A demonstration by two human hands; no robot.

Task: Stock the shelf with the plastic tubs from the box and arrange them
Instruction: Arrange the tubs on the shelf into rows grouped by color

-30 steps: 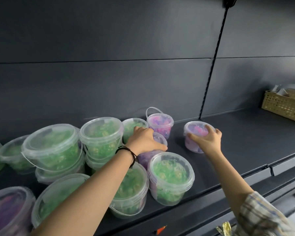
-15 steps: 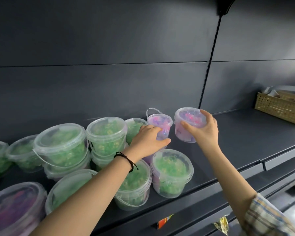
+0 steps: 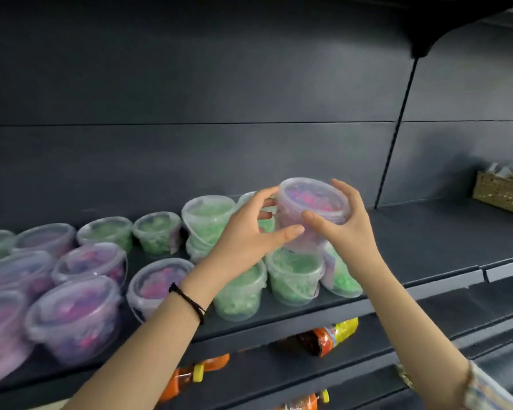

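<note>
A clear plastic tub with purple and pink contents (image 3: 311, 202) is held up above the dark shelf (image 3: 427, 241). My right hand (image 3: 342, 229) grips its right side, thumb on the front and fingers curled over the rim. My left hand (image 3: 249, 235) holds its left side, thumb under the front and fingers behind. Directly below stand green-filled tubs (image 3: 293, 273), and one green tub (image 3: 338, 273) leans tilted beside them. More green tubs (image 3: 208, 220) are stacked behind my left hand. Purple tubs (image 3: 74, 315) crowd the shelf's left part.
A woven basket (image 3: 501, 190) sits at the far right of the shelf. A black upright strip (image 3: 394, 137) splits the back panel. Bottles and packets (image 3: 326, 335) lie on the lower shelf. Bare shelf surface stretches between the tubs and the basket.
My right hand lifted the purple tub off the shelf and carried it left and up. My left hand left the tubs below and took hold of its other side. The view shifted left.
</note>
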